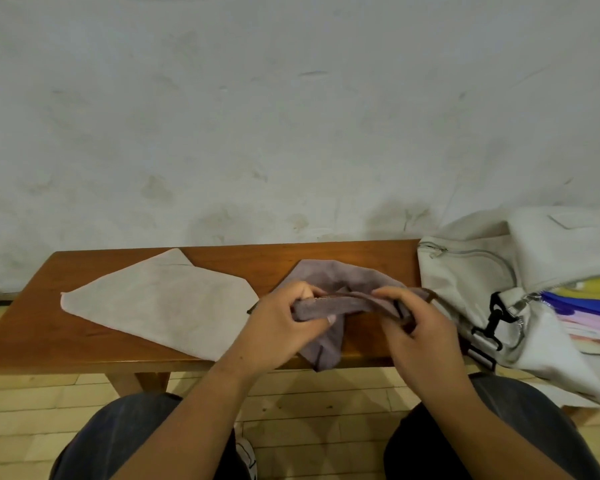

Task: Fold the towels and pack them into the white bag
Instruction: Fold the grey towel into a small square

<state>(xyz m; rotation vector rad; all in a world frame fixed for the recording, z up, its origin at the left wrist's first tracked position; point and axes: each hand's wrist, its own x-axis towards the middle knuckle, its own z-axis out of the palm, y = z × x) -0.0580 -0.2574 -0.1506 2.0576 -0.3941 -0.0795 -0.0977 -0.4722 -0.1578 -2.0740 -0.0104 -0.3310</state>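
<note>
between the two hands, over the near edge of the wooden bench (32, 334), the mauve towel (329, 282) runs left to right as a bunched strip, one tail drooping off the front. left hand (284, 317) pinches one end and right hand (413, 323) grips the other. soft, limp terry. the white bag (465, 289), stiff canvas, gapes just beyond the right hand. a beige towel (156, 299) lies flat to the left.

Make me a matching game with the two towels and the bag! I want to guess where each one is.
Things:
1. purple towel
2. beige towel
3. white bag

Places:
A. lies flat on the left side of the bench
B. open, at the right end
C. held by the left hand and right hand

Pairs: 1-C, 2-A, 3-B
</note>
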